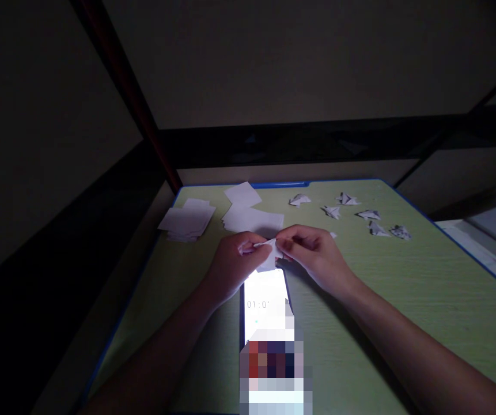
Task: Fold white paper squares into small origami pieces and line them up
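Note:
Between both hands, above the far end of a lit phone (267, 294), is a small folded piece of white paper (269, 256). My left hand (241, 256) pinches its left side with thumb and fingers. On the paper's right edge, my right hand (312, 253) is closed in a pinch as well. The fingers cover part of the folds. Just beyond the hands lies a fanned stack of white paper sheets (252, 219), with a single square sheet (242, 195) partly touching it at the back.
Another pile of paper sheets (187, 219) lies at the table's left. Several folded paper pieces, one of them a patterned piece (400, 231), are scattered at the back right. The green table (424, 288) has a blue edge. A wall (295, 63) rises behind it.

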`<state>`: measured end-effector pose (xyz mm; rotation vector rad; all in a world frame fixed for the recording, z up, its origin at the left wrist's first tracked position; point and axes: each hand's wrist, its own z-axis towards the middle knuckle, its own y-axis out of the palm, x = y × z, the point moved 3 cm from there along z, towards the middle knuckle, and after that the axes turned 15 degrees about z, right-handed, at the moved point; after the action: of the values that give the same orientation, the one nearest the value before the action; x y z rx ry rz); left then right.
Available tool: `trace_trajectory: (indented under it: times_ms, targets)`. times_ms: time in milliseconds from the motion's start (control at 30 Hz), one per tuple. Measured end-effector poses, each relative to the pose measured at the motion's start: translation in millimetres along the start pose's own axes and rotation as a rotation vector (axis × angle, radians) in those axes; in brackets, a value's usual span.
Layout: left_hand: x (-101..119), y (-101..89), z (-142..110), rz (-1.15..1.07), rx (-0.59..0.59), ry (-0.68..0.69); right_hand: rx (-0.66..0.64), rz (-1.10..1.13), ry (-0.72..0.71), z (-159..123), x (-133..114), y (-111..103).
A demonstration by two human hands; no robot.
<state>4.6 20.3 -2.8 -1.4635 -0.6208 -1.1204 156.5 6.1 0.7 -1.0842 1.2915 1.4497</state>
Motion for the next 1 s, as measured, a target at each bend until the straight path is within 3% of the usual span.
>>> trace_trajectory:
  times_ms: [633, 1000]
  targets:
    - [5.7, 2.4, -0.2, -0.040, -0.015, 0.071, -0.080, 0.112, -0.032, -0.9, 0.6, 1.6]
    - [8.6, 1.3, -0.3, -0.063, -0.067, 0.065, -0.024, 0.215, -0.056, 2.7, 4.5, -7.1]
